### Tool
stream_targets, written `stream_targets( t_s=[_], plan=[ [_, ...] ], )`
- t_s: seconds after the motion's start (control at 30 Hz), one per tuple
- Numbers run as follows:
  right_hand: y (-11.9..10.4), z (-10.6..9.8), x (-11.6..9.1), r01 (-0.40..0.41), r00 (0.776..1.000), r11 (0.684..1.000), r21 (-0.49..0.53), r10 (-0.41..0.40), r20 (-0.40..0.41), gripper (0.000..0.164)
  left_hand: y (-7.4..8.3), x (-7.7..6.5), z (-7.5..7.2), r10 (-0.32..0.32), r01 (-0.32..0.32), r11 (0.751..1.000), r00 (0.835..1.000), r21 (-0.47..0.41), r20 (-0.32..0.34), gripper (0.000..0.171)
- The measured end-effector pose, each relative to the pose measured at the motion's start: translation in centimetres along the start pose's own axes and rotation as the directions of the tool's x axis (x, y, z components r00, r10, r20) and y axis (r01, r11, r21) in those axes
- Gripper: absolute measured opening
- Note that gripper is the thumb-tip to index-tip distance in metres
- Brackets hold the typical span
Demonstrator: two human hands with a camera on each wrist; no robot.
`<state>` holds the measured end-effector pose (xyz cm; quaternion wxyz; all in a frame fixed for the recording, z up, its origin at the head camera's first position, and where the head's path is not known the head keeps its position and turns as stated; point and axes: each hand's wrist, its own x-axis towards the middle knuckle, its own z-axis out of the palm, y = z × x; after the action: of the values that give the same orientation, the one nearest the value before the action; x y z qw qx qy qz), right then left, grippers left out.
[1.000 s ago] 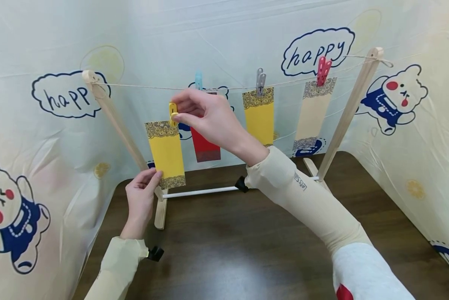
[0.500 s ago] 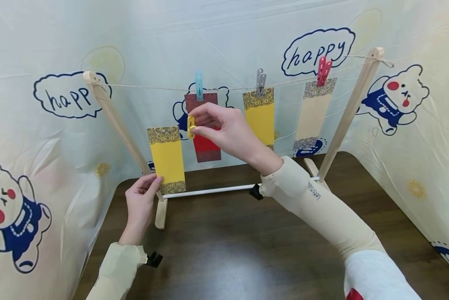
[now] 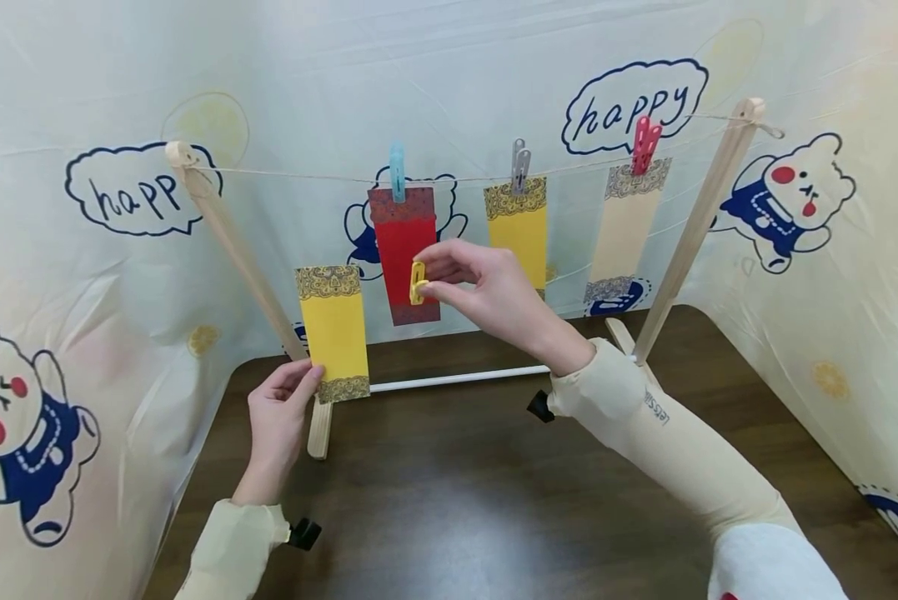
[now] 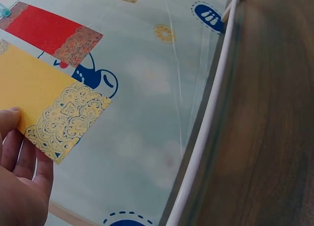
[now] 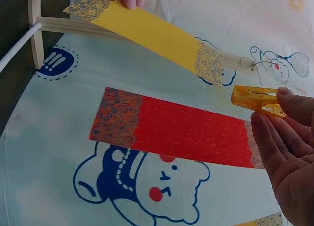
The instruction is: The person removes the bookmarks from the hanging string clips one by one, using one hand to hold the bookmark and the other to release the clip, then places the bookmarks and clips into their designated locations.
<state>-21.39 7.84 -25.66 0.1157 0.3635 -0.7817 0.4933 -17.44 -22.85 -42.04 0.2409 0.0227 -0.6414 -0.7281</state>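
Observation:
My left hand (image 3: 279,417) pinches the lower left edge of a yellow paper card (image 3: 332,329) with patterned lace bands at both ends. The card stands upright below the string, apart from it. Between thumb and fingertips my right hand (image 3: 486,287) holds a yellow clothespin (image 3: 418,283), in front of a red card (image 3: 399,250). That red card hangs from the string (image 3: 291,174) by a light blue clothespin (image 3: 397,172). In the right wrist view the yellow clothespin (image 5: 257,99) is apart from both cards.
Another yellow card (image 3: 516,233) hangs from a grey clothespin (image 3: 521,167), and a beige card (image 3: 629,233) from a pink one. Wooden posts (image 3: 231,237) hold the string at each side. A white rod (image 3: 456,380) joins them low down, above the dark wooden table (image 3: 449,500).
My right hand has moved right and down with the yellow clothespin, away from the yellow card's top. My left hand has lowered the card slightly.

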Motion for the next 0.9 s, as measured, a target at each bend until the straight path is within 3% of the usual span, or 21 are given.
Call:
stream_targets(
  t_s=[0.5,0.9],
  plan=[
    [2.0,-1.2,-3.2,-0.084,0.996,0.996,-0.015,0.084,0.012,0.029,-0.3,-1.1,-1.0,-0.074,0.072,0.994,0.997,0.076,0.014,0.017],
    [4.1,-2.5,-6.0,-0.133,0.991,0.991,-0.027,0.132,-0.012,0.028,-0.4,-2.2,-1.7,-0.096,0.092,0.991,0.995,0.102,0.039,0.019]
  ],
)
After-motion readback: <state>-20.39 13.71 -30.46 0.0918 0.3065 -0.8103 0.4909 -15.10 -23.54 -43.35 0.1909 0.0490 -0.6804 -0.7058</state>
